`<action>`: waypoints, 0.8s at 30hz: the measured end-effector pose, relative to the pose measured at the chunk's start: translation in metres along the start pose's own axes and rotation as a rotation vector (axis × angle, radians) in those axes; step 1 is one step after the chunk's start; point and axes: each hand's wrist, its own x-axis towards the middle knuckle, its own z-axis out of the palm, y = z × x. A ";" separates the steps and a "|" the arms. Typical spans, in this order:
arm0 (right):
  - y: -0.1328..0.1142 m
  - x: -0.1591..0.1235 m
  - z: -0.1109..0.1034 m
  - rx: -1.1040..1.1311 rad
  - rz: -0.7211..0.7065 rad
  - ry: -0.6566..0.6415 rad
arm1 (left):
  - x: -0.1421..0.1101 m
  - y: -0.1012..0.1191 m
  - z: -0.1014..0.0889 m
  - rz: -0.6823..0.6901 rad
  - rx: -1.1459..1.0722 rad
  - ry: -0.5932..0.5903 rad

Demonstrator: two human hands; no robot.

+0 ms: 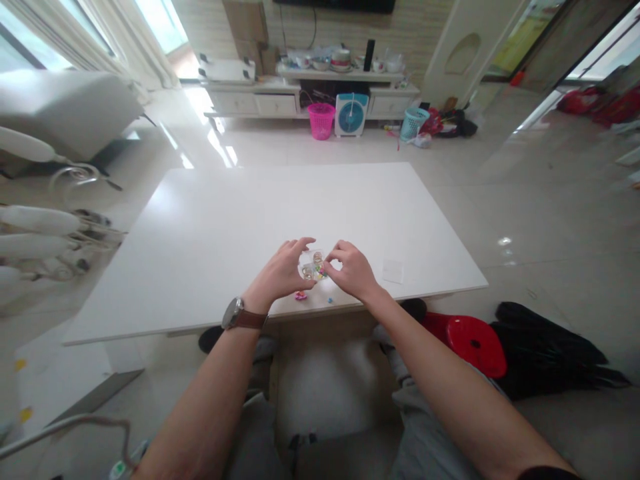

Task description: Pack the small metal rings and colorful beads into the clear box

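My left hand (pixel 287 270), with a watch on its wrist, grips a small clear plastic compartment box (pixel 314 257) by its sides, thumb at the near edge. Inside the box, gold-coloured rings or coils lie in two compartments, and small multicoloured pieces (pixel 321 271) fill the near right one. Over that corner, my right hand (pixel 347 267) has thumb and forefinger pinched together; whatever is between the fingertips is too small to make out. On the table just below the box lie a little pink and orange piece (pixel 301 295) and a tiny blue piece (pixel 330 300).
A clear flat square (pixel 393 271), resembling a lid, rests on the white table (pixel 225 220) right of my hands. The table's near edge runs close below them. A red stool (pixel 475 343) and a black bag (pixel 545 347) are on the floor at right.
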 end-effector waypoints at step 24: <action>0.038 -0.022 0.073 -0.180 0.146 -0.650 | -0.004 -0.004 -0.005 -0.052 -0.029 0.045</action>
